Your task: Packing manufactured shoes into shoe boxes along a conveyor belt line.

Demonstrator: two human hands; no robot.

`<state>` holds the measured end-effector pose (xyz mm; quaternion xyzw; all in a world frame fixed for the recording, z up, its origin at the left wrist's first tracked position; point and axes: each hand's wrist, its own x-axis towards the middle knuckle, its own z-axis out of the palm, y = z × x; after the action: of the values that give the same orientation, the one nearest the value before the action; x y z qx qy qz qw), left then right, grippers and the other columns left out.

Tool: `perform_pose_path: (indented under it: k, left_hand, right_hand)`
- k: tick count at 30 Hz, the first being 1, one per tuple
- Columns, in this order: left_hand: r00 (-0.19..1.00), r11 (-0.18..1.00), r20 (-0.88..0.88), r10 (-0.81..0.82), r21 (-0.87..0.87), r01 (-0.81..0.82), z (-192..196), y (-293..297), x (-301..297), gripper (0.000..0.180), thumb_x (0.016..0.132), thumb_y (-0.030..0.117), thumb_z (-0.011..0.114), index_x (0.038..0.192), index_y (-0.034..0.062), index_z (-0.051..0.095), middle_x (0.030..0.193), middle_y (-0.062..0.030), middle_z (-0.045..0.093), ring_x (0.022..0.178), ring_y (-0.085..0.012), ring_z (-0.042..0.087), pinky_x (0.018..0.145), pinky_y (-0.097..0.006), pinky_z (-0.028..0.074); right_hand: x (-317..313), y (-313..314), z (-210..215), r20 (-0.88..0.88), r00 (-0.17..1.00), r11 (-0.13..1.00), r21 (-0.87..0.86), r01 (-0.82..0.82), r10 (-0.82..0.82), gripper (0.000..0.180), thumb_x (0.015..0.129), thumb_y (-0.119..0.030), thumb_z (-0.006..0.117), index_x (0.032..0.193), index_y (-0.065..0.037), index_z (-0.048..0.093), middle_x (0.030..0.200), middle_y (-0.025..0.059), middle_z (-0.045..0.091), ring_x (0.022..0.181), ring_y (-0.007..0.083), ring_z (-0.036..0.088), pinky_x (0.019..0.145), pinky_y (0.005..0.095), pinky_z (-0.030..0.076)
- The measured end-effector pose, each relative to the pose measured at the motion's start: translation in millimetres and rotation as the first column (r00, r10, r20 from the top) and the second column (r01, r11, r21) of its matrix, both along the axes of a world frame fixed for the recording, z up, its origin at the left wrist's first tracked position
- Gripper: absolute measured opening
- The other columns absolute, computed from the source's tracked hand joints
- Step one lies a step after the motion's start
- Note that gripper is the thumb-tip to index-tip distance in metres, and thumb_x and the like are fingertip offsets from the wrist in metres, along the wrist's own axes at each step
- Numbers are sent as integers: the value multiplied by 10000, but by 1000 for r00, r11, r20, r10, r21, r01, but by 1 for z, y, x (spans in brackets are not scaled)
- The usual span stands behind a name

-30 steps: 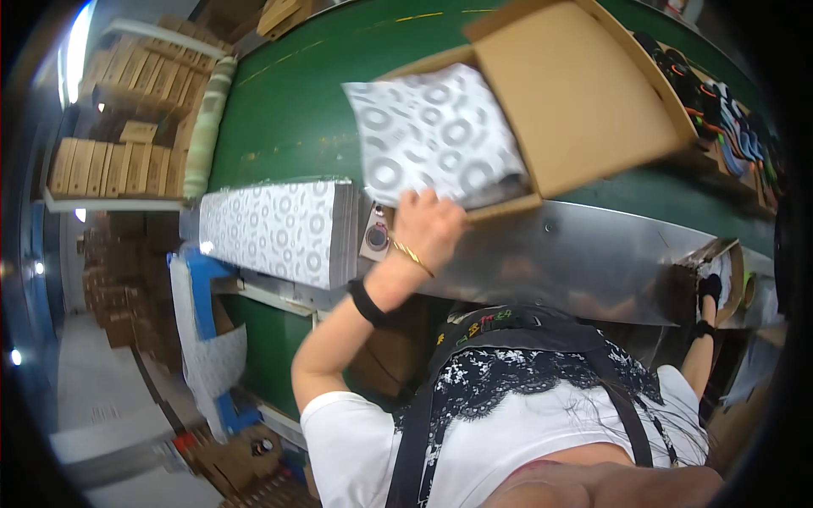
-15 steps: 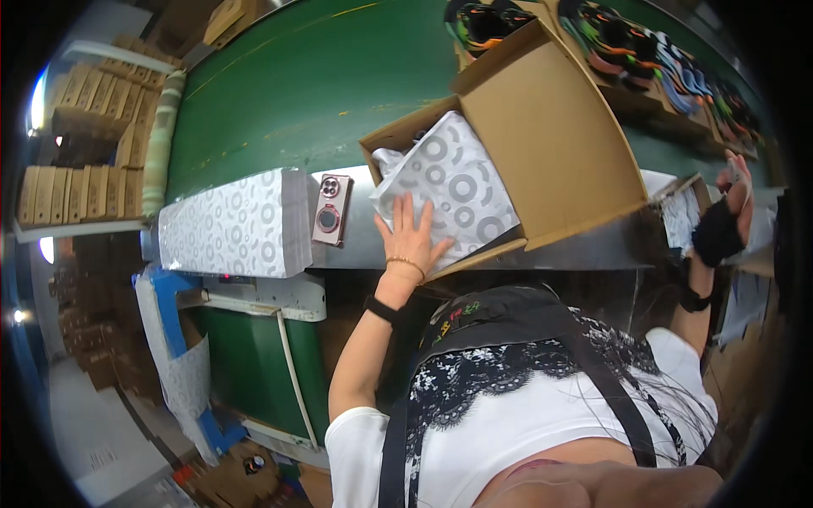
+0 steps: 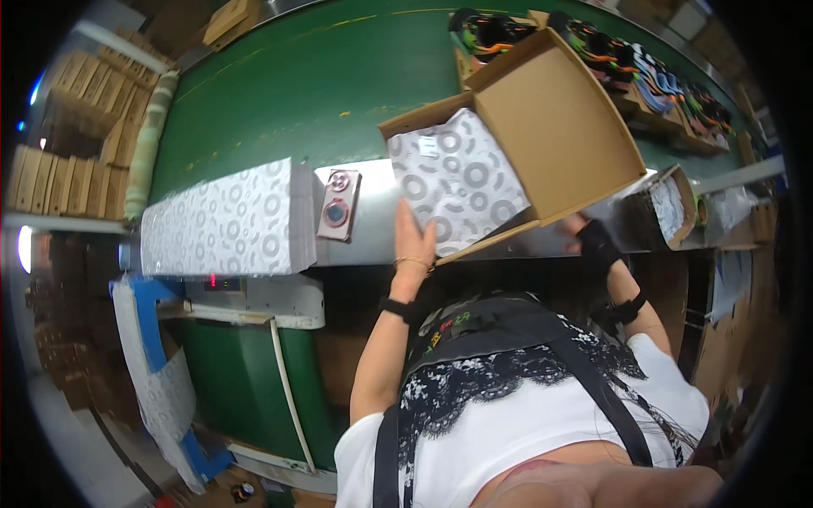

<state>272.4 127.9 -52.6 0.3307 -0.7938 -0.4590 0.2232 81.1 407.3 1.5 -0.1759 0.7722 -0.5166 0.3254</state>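
An open brown cardboard box (image 3: 457,108) stands at the table's near edge, its lid (image 3: 559,127) tipped back to the right. Patterned wrapping paper (image 3: 470,178) in white and grey covers what lies inside, hiding it. On the paper's far left part is a small white label (image 3: 428,146). My left hand (image 3: 412,241) rests at the box's near left corner, fingers stretched out along its side and thumb apart, holding nothing. My right hand (image 3: 584,237), in a black wrist support, is close to the lid's near edge; its fingers are blurred.
Left of the box lie a pink phone (image 3: 339,205) and a thick stack of patterned paper (image 3: 224,220). Several colourful shoes (image 3: 593,46) stand in boxes along the far right. A small carton (image 3: 669,207) is at the right, and stacked boxes (image 3: 63,182) fill a left shelf.
My right hand has come down from the far right to near the lid. My left hand has slid off the paper to the box's side. The paper lies flatter and the label shows.
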Motion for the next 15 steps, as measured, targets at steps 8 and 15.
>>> perform_pose_path:
  k: [8,15]
  left_hand:
    - [957,383,-265,121,901,202,25,1,44,779,740,672,302,1307,146,205,1220,-138,395,1072,-273,438,778,-414,417]
    - [982,960,-32,187,220,-175,8,40,69,551,712,420,586,939,-74,496,865,-223,554,789,-286,553,694,-340,439]
  right_hand:
    - [110,-95,10,-977,28,970,206,-126,211,372,732,-39,478,1104,-32,465,1165,134,462,1097,267,430,871,381,318]
    - [142,-78,-12,-917,-167,885,394,-249,362,419,707,-101,505,1123,-82,462,1175,106,447,1070,259,425,925,429,260]
